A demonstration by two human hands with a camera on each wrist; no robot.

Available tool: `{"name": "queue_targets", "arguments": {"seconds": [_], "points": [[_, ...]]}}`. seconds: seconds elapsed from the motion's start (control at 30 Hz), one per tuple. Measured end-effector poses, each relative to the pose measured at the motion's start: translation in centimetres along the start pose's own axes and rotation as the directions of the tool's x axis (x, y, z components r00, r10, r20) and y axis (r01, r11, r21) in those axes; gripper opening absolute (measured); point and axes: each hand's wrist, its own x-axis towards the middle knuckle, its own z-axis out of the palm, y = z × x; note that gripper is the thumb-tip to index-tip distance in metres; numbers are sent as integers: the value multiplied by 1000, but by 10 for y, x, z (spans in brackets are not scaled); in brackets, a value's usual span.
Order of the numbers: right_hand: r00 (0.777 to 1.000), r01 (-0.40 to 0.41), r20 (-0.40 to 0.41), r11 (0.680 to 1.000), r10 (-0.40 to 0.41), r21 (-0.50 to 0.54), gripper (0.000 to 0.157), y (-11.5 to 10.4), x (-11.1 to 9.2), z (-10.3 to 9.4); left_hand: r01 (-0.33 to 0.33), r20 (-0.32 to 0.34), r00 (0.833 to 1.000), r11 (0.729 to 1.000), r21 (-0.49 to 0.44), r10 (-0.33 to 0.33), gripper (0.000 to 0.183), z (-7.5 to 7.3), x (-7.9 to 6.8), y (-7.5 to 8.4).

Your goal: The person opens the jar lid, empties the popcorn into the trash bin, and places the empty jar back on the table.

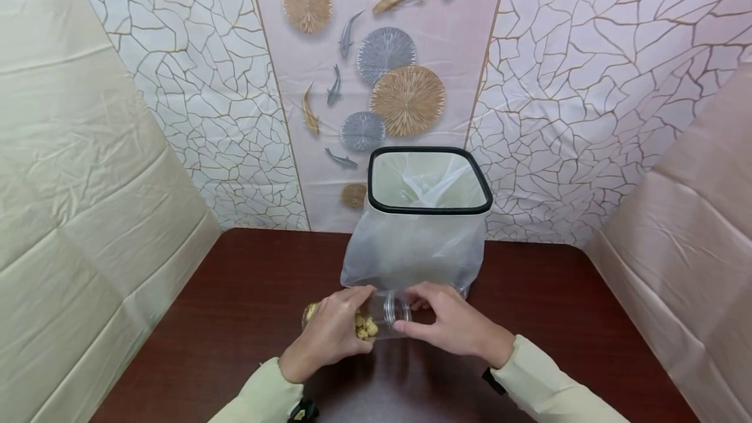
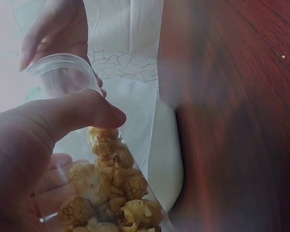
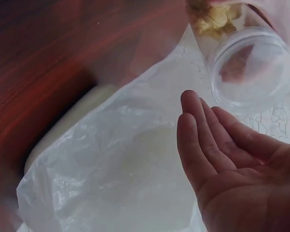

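A clear plastic jar (image 1: 380,305) lies on its side just above the table, its threaded end towards the right. My left hand (image 1: 333,328) grips it round the middle, thumb across the wall in the left wrist view. Pieces of caramel popcorn (image 2: 108,186) fill the part of the jar at the left hand. My right hand (image 1: 455,322) is beside the round end, and in the right wrist view its fingers (image 3: 191,140) are extended, slightly bent and apart from the jar. Whether a clear lid covers that end, I cannot tell.
Behind the hands stands a white bin with a black rim (image 1: 431,210), lined with a translucent plastic bag (image 1: 411,247) that hangs over its outside. The dark red-brown table (image 1: 252,292) is bounded by patterned cloth at the back and beige cloth (image 1: 88,214) at the sides.
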Motion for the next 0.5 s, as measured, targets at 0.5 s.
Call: {"name": "queue_targets", "arguments": {"seconds": [0.5], "points": [[999,12,38,999,-14,49,61,1,-2,1,12,27,1000,1000,-9,-12,82,-1,-2,2]]}}
